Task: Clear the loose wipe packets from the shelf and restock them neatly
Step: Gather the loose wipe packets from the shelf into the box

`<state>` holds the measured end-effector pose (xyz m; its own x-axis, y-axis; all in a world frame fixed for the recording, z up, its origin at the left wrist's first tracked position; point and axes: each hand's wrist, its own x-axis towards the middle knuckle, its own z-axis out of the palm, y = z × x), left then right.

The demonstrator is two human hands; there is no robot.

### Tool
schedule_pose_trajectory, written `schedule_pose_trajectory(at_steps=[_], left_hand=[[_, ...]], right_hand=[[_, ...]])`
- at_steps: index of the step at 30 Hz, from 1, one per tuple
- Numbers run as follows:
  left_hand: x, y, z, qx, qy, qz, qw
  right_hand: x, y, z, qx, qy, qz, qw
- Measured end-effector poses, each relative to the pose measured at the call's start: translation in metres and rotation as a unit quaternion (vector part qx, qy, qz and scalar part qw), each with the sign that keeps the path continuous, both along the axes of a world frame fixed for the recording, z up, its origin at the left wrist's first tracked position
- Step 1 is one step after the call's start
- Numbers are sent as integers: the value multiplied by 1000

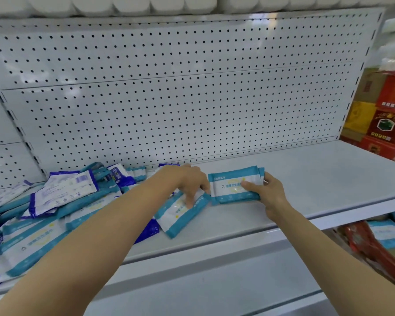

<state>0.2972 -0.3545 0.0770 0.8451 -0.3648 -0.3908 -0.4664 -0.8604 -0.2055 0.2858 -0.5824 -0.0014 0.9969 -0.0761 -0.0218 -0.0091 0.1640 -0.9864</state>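
Over at the shelf's (317,179) left end, a loose heap of wipe packets (62,201) sprawls, teal-and-white ones mixed with blue-and-white ones, pointing every which way. Next, the left hand (187,181) reaches in, fingers curled down onto a teal packet (183,213) lying flat near the front edge, its long axis running diagonally from front-left to back-right. Just right of it, mid-shelf, the right hand (268,192) has its grip clamped on a small stack of teal packets (235,185), thumb on top, long axis along the shelf edge.

Two bare forearms, seemingly sleeveless, no visible jewellery.
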Motion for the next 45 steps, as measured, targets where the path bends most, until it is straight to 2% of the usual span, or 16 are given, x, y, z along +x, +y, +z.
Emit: schedule_pose_trajectory(at_steps=[5,8,10,12,15,18,20,22,24,29,33,39,45], left_hand=[[-26,31,29,-124,-34,56,990],[-46,58,39,-275,-55,140,950],[-62,73,31,-396,-68,206,892],[-82,77,13,-501,-85,264,820],[-110,64,-19,-652,-116,316,680],[-133,38,-45,-743,-145,375,535],[-145,23,-57,-761,-163,402,484],[-159,5,-61,-774,-169,409,453],[-172,-12,-60,-779,-172,402,450],[-194,-46,-60,-780,-162,372,476],[-209,-73,-74,-774,-120,370,500],[-230,-121,-93,-771,-83,371,511],[-234,-179,-93,-769,-88,351,527]], right_hand=[[-12,-2,0,-38,-6,30,999],[-20,-9,6,-100,-20,73,992],[-25,-14,8,-112,-23,103,988],[-32,-17,5,-97,-18,111,989],[-43,-20,-3,-43,-6,86,995],[-56,-28,-6,23,1,78,997],[-65,-36,-2,41,-4,80,996],[-77,-47,3,46,-4,82,996],[-89,-58,7,44,1,79,996],[-119,-90,-1,40,18,48,998],[-148,-117,-14,34,35,22,999],[-182,-158,-27,39,45,7,998],[-189,-216,-27,40,46,-12,998]])
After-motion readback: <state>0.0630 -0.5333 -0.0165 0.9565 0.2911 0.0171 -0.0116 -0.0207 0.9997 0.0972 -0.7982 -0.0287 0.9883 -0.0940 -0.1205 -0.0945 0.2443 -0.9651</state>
